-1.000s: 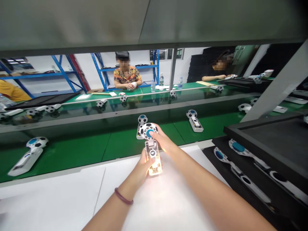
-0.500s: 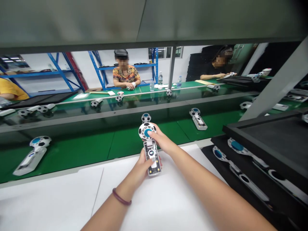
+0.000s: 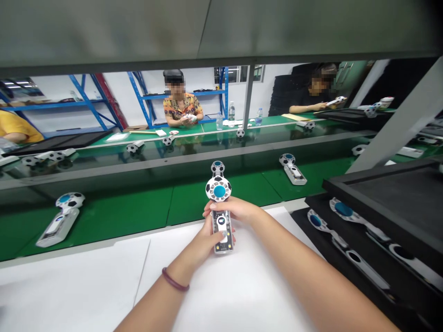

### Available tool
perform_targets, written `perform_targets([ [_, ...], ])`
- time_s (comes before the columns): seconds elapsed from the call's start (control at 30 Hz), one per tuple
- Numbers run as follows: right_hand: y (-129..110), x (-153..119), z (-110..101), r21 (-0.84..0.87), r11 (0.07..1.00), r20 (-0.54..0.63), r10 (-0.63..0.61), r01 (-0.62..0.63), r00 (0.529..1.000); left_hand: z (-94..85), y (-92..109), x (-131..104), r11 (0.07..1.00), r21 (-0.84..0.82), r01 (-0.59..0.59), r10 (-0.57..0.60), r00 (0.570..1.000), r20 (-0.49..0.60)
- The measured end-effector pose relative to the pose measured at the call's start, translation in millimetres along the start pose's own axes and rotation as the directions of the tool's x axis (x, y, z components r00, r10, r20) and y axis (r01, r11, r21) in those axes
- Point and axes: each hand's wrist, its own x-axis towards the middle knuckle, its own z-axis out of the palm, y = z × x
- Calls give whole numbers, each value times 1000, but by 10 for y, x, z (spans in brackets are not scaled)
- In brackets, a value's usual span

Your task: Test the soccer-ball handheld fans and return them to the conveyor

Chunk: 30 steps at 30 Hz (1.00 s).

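Observation:
A handheld fan (image 3: 219,190) with a football-patterned round head, blue centre and clear body stands upright in front of me, above the white table surface. My left hand (image 3: 207,239) is wrapped around its body, thumb lying on the front below a small round lit display. Across the neck, just under the head, my right hand (image 3: 238,208) is closed, its fingertips showing on the left side. Right behind the head, another football fan (image 3: 218,167) lies on the green belt, partly hidden.
More fans lie on the green belt (image 3: 131,212), one at left (image 3: 65,216) and one at right (image 3: 292,169). Black trays (image 3: 391,189) with fans are stacked at right. A slanted grey post (image 3: 398,110) and overhead panel (image 3: 207,32) frame the view. Co-workers (image 3: 182,108) sit opposite.
My right hand has moved down from the fan's head to its neck, uncovering the blue centre. Fans on the near belt have shifted right. Co-workers opposite have raised the items they hold.

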Motion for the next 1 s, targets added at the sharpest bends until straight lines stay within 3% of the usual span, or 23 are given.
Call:
perform_targets([
  [0.4,96,28,34,309,951,11,-33,28,999,-12,3,10,998,59,19,-20,1000,13],
  [0.57,74,-23,-12,330,944,132,-22,-23,991,5,-5,-32,997,82,3,-9,997,74],
  [0.73,51,-3,24,318,948,132,-30,-14,991,-6,-47,-47,998,56,-23,19,997,73],
  [0.83,-57,-31,75,224,974,105,24,-47,994,-6,-76,-18,999,14,-37,36,996,81],
  [0.9,-199,-123,101,21,998,23,60,-61,998,-1,-75,5,998,-29,-47,50,995,88],
  [0.97,-365,-259,103,-309,951,-227,-63,-10,972,1,-49,19,993,-95,-75,81,995,65],
  [1.0,-440,-325,93,-457,889,-343,-205,28,917,1,-31,22,987,-133,-88,94,995,40],
])
